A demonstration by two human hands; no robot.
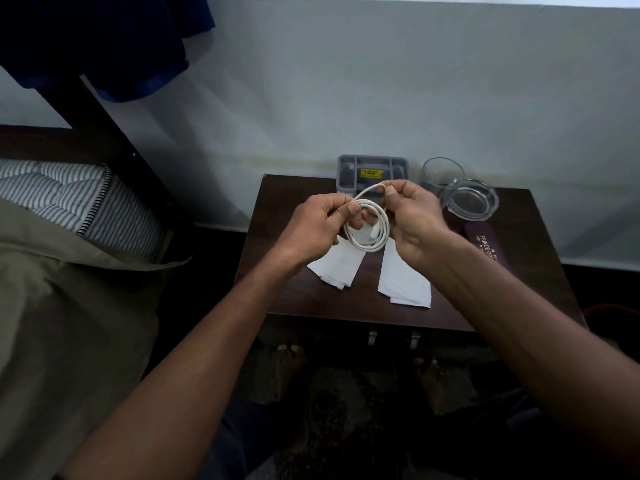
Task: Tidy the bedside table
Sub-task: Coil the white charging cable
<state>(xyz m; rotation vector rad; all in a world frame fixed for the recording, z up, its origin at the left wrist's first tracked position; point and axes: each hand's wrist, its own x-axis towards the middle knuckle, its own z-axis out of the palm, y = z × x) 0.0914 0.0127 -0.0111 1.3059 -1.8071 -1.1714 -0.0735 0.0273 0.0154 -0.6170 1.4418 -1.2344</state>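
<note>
A white cable (369, 226) hangs in a round coil above the dark wooden bedside table (287, 216). My left hand (317, 228) pinches the coil's left side between thumb and fingers. My right hand (414, 220) grips the cable's upper strand and the coil's right side. Under the hands, two folded white papers (337, 268) (405, 285) lie flat on the table top. A grey compartment tray (372, 171) with a yellow label stands at the table's back edge against the wall.
A drinking glass (441, 174) and a glass ashtray (471, 200) sit at the back right, with a purple printed tag (485, 245) in front of them. A bed with a striped pillow (69, 199) is on the left. My bare feet (291, 362) stand below the table front.
</note>
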